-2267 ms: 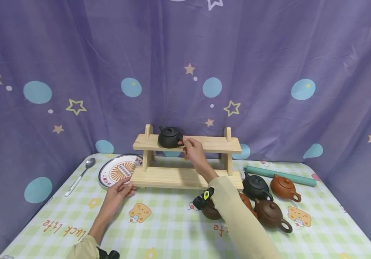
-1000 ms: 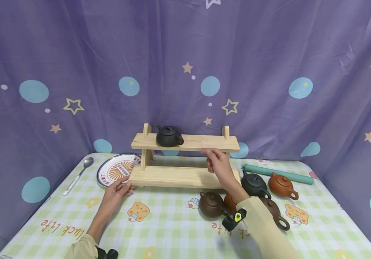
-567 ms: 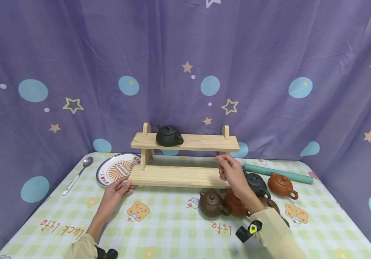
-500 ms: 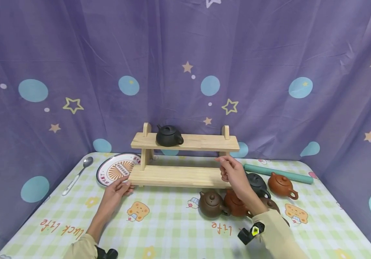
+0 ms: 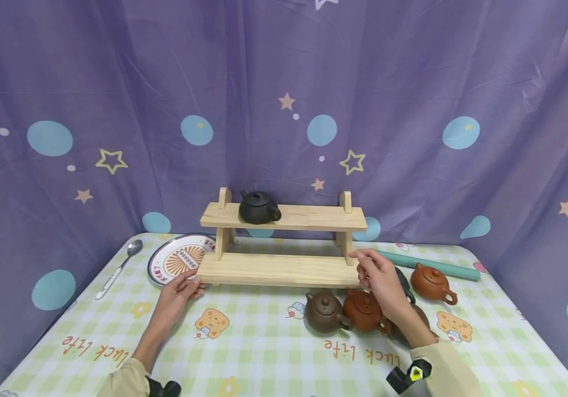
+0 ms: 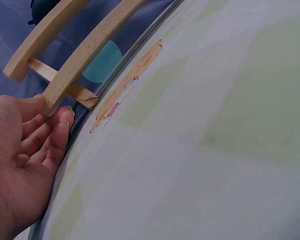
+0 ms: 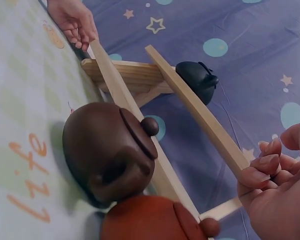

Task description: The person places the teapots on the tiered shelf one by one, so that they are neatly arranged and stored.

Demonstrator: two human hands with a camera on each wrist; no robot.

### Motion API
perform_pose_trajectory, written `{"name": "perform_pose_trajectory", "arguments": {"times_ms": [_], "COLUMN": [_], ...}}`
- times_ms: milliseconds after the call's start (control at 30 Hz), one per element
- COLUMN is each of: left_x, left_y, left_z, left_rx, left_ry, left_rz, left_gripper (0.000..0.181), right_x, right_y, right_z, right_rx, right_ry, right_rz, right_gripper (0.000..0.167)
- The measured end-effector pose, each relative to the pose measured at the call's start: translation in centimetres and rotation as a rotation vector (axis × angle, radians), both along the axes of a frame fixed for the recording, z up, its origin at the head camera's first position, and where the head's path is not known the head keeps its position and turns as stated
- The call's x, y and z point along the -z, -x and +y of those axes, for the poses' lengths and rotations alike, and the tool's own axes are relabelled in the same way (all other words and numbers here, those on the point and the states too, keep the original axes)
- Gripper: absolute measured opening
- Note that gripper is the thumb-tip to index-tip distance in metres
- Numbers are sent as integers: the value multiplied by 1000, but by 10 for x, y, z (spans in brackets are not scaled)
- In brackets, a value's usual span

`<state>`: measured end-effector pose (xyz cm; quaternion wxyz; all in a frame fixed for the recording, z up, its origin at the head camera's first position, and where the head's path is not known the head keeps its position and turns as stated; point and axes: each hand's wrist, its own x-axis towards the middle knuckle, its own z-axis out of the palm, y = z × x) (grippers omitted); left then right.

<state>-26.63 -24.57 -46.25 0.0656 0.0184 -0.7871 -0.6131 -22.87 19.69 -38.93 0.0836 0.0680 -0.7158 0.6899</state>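
Black teapot (image 5: 258, 209) on rack (image 5: 274, 268), left hand (image 5: 177, 296) gripping rack

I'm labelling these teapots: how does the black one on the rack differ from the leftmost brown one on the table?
The black teapot is on the upper shelf, the brown teapot on the tablecloth. The black one stands alone there, the brown one beside an orange teapot. Both stand upright, lids on, spouts left in the head view.

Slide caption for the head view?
Black teapot on upper shelf, left hand gripping lower shelf at left, right hand near its right end.
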Motion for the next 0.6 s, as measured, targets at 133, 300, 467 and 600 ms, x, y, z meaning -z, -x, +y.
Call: {"name": "perform_pose_trajectory", "arguments": {"times_ms": [133, 300, 467, 600], "left_x": [0, 0, 0, -1], "left_y": [0, 0, 0, -1], "left_z": [0, 0, 1, 1], "left_rx": [-3, -4, -2, -3], "left_ry": [0, -2, -9, -16], "left_rz": [-5, -7, -4, -9], "left_gripper": [43, 42, 42, 42], "right_x": [3, 6, 9, 10], "right_y": [-7, -15, -21, -25], "right_z": [9, 22, 32, 38], "right_rx": [-3, -2, 19, 18], "right_ry": [-7, 2, -13, 7], "right_rz": [8, -4, -3, 27], "right_gripper": [34, 34, 32, 30]}}
